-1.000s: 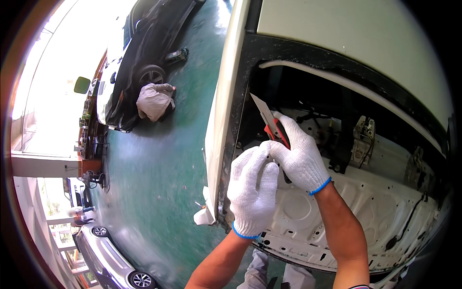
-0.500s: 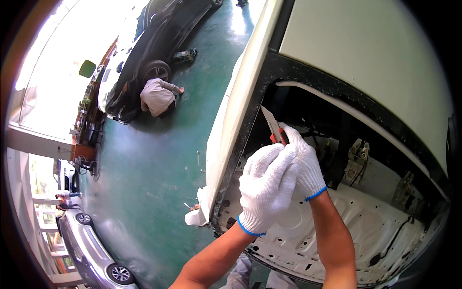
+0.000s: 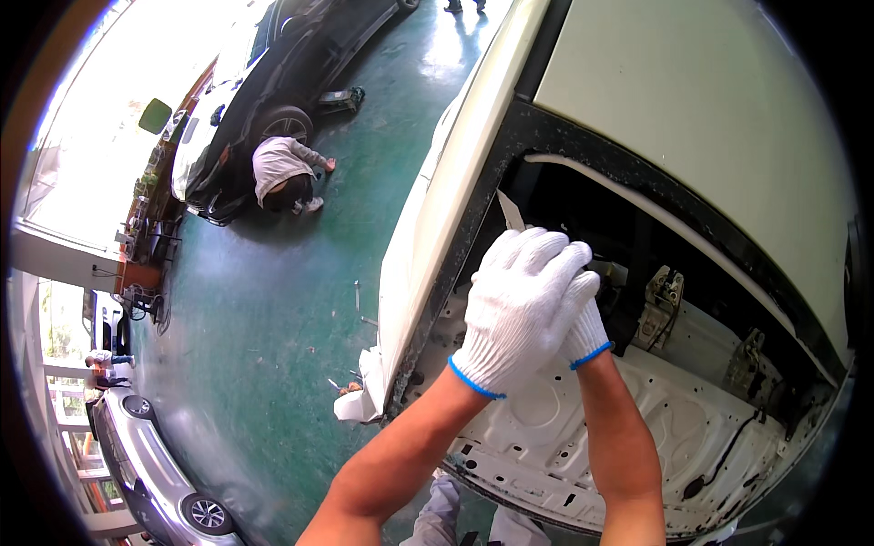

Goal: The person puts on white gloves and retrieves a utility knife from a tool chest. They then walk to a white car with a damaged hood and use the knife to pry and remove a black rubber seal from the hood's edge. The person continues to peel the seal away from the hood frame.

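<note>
Left hand [image 3: 521, 305] in a white glove lies curled over the right hand [image 3: 583, 332], likely steadying it; whether either truly grips the thin blade [image 3: 510, 211] poking out at 11 o'clock beside the black window frame [image 3: 496, 173] I cannot tell

View: a single head view is given, taken from a fisheye camera worn on the person's head.
Direction: the scene is looked down on, past the raised forearms, onto a white car body [image 3: 728, 118] and a green floor [image 3: 273, 300].
Nearness: the gloved left hand [image 3: 519, 309] is seen close up, mid-frame.
Distance: a black car [image 3: 273, 73] and a crouching person [image 3: 282, 168] are seen well away, upper left.
Rim: straight edges are bent.
</note>
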Demonstrator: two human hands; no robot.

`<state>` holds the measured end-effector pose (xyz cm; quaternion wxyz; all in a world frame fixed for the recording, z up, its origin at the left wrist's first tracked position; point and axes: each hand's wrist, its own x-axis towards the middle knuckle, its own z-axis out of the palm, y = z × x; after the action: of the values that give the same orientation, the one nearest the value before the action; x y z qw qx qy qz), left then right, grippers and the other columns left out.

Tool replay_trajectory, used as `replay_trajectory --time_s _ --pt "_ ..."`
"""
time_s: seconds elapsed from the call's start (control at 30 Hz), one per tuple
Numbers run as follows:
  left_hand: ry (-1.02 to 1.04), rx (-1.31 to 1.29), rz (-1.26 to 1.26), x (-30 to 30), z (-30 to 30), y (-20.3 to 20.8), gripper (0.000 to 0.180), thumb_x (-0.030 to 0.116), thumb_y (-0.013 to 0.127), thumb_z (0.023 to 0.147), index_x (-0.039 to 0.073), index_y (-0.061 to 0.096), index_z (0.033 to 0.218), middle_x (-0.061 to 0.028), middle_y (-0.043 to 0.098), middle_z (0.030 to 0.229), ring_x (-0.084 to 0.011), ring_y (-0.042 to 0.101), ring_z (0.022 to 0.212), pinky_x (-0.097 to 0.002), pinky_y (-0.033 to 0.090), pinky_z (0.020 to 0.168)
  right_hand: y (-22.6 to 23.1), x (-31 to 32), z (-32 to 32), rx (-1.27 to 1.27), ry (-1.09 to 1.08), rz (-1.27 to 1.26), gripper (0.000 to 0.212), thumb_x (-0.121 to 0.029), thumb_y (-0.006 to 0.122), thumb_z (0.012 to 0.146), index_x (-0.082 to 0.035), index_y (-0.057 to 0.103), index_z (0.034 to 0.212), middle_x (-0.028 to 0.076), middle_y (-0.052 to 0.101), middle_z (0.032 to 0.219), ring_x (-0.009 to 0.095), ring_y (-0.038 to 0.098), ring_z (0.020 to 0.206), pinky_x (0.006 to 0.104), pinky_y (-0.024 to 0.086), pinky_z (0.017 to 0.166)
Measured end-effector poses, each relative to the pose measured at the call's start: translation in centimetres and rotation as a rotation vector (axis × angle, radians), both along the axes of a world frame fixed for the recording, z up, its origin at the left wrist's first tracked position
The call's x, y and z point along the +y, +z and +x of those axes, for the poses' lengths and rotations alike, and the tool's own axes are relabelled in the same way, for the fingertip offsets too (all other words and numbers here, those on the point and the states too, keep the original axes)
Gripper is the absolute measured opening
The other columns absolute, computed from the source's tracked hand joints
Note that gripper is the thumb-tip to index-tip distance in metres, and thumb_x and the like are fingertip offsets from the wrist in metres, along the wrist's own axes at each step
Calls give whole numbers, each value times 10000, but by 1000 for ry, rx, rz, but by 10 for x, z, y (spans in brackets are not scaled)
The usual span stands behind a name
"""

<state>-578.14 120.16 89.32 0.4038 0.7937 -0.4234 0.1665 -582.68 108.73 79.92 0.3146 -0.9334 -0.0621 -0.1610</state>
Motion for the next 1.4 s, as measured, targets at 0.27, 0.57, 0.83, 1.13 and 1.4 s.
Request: replay_trajectory --time_s 0.27,0.57,0.83,1.13,1.4 --pt "-323 36 404 -18 35 17 241 307 629 923 102 756 925 -119 723 916 -325 675 890 -442 528 828 -21 5 -7 175 30 254 532 -223 611 1004 -23 405 1452 181 468 1449 277 447 1381 394 356 1152" --pt "-292 373 396 -15 54 12 412 392 633 950 39 756 775 -157 672 721 -352 666 731 -449 535 693 21 26 11 282 -76 -70 563 -247 672 960 -40 448 1433 179 539 1399 294 491 1340 431 359 1144" --pt "-321 353 299 -11 56 8 362 339 609 976 52 760 815 -142 678 739 -328 647 747 -428 529 717 26 21 14 180 -39 -310 551 -265 645 966 -42 443 1427 196 528 1412 310 477 1360 448 334 1166" --pt "-266 398 415 -13 58 6 459 414 546 1002 61 770 813 -151 686 732 -349 661 733 -446 523 710 47 13 24 488 83 -223 504 -275 651 951 -33 529 1375 187 568 1403 317 508 1330 439 353 1159" --pt "-289 384 369 -10 55 14 470 415 570 977 42 731 740 -151 677 705 -344 658 722 -454 519 682 40 24 13 378 -30 -234 533 -247 611 983 -19 471 1444 199 529 1458 320 470 1392 438 336 1181"
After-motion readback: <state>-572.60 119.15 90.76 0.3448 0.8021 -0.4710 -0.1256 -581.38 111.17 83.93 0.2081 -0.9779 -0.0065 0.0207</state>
